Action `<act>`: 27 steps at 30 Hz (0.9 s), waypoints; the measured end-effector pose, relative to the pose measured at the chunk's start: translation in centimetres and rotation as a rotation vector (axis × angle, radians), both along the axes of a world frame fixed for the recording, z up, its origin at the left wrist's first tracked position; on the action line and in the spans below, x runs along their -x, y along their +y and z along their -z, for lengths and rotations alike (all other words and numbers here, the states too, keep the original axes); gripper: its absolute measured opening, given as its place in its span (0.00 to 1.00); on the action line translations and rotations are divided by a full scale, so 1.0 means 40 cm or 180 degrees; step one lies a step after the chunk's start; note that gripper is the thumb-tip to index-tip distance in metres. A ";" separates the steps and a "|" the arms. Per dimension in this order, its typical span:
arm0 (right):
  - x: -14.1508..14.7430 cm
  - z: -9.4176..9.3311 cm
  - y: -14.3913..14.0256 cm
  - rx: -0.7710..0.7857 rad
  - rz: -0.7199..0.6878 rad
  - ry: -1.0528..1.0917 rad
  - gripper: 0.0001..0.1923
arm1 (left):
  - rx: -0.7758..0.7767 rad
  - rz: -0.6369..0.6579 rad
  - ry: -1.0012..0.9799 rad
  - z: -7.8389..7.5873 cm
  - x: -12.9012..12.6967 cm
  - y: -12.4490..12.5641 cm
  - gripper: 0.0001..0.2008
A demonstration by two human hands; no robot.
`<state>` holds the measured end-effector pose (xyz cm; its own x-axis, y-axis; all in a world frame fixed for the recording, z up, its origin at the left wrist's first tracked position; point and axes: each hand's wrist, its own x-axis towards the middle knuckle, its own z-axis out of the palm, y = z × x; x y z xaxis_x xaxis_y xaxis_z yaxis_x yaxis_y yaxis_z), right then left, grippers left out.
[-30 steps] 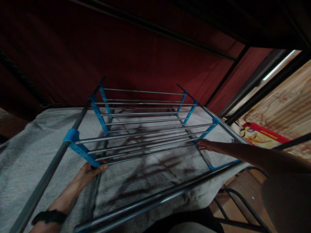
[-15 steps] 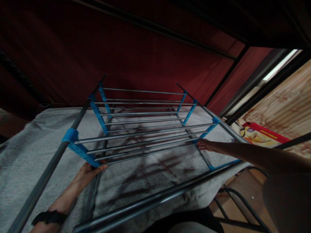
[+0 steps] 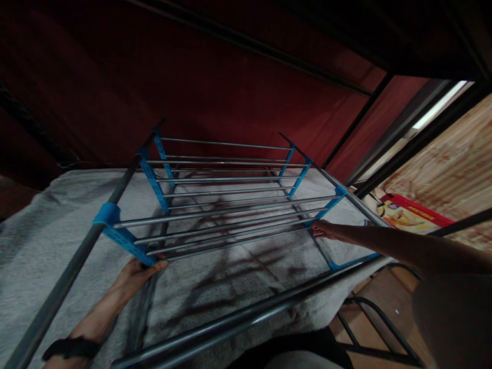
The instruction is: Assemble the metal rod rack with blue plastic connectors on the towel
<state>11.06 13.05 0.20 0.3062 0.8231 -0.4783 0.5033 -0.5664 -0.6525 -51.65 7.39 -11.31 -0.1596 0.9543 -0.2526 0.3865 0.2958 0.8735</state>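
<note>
Could pass over the blanket [image 3: 38,225] at far left; blocked by rods [image 3: 230,209] mid-frame, tubes [image 3: 265,311] along lower centre, red cloth [image 3: 230,92] above.

A black band [image 3: 71,348] circles the bare left forearm [image 3: 99,313]; black clothing [image 3: 317,342] shows below.

Headline: Dim interior, red rear wall

Rear wall [image 3: 215,92] dark red, crossed by dark bars [image 3: 357,122]. At right, streaked brown panel [image 3: 449,148]; bright strip [image 3: 440,105] above. Pale blanket [image 3: 34,256] spread below. Lower right: brown floor [image 3: 386,294], black tubular frame [image 3: 392,328].
</note>
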 end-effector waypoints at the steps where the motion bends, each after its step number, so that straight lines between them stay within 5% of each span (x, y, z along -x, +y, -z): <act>1: 0.000 0.000 0.002 0.0087 0.0025 0.0072 0.03 | 0.0012 0.0025 0.0020 0.000 0.001 0.000 0.37; 10: -0.003 0.002 0.009 0.0306 0.0255 0.0322 0.03 | 0.0030 -0.0111 -0.0001 -0.033 -0.016 -0.008 0.38; 27: 0.006 -0.014 -0.003 0.0227 0.0233 0.0417 0.03 | -0.0020 -0.0131 0.0014 -0.023 -0.012 -0.009 0.37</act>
<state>10.81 12.91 0.76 0.2952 0.7634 -0.5745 0.3723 -0.6457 -0.6667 -51.17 7.05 -10.40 -0.2000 0.9485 -0.2458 0.3780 0.3061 0.8737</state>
